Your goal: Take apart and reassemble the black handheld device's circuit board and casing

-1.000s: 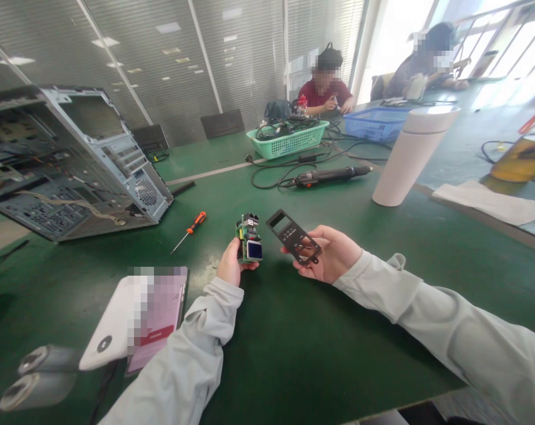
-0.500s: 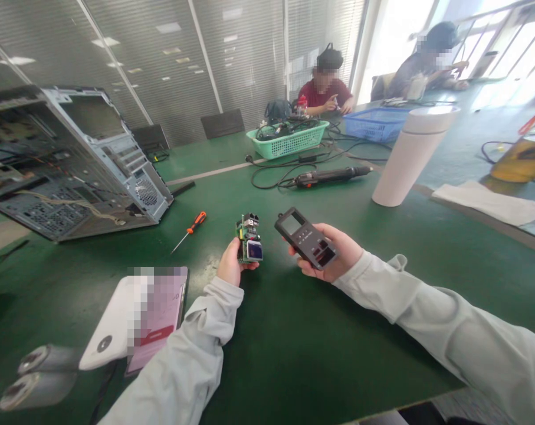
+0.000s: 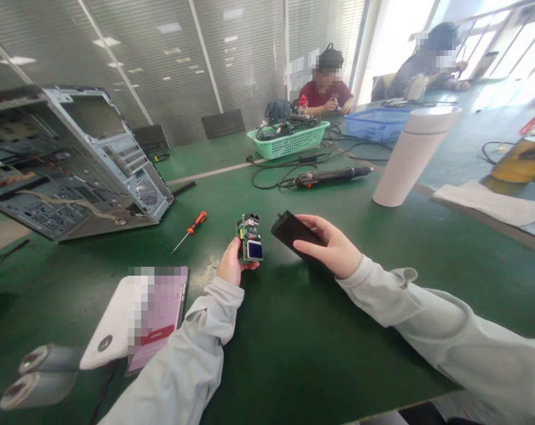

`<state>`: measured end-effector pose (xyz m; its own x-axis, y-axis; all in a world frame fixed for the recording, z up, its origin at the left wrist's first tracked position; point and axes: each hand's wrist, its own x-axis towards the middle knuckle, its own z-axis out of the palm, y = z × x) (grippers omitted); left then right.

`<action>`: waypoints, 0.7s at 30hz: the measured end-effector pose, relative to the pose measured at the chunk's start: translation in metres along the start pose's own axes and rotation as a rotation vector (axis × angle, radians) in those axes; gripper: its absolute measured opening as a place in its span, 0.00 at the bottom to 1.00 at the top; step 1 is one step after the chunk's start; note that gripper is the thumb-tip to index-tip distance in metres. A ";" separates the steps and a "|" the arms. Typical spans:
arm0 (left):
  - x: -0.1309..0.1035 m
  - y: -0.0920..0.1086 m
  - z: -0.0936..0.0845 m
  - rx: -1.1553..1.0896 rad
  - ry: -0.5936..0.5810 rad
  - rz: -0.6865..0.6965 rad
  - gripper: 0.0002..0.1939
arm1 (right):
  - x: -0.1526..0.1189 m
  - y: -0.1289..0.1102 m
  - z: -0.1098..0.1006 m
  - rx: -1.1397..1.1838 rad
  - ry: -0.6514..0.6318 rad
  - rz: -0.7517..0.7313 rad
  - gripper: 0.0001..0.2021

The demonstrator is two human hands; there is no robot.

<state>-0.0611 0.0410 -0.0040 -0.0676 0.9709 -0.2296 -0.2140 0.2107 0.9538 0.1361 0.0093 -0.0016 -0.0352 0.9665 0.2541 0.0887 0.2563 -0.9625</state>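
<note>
Held in my left hand (image 3: 230, 264) is a green circuit board (image 3: 249, 236) with a small dark screen facing me and black parts at its top end. My thumb presses its left side and my fingers lie beneath it. To the right, my right hand (image 3: 333, 245) is closed around a black plastic device casing (image 3: 297, 233), its plain side now up and its window side hidden. The casing and the board are apart, both above the green table (image 3: 285, 342). An orange-handled screwdriver (image 3: 197, 223) lies left of the board.
An open computer case (image 3: 108, 159) stands at the left. Behind my hands lie an electric screwdriver (image 3: 329, 176) with a cable and a green basket (image 3: 294, 141) of cables. A pale bottle (image 3: 409, 159) stands right; a white power bank (image 3: 112, 324) lies front left. Two people sit farther back.
My right hand has turned the casing over, so its screen window and button side no longer show and its plain black side does. My left hand and the circuit board have stayed in place.
</note>
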 end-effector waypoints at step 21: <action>-0.001 0.000 0.001 -0.012 -0.013 0.008 0.13 | -0.003 -0.012 0.010 0.357 0.093 0.143 0.30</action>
<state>-0.0605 0.0401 -0.0034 -0.0570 0.9740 -0.2191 -0.2254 0.2012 0.9533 0.1253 0.0030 0.0083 0.0443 0.9933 0.1070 -0.2660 0.1150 -0.9571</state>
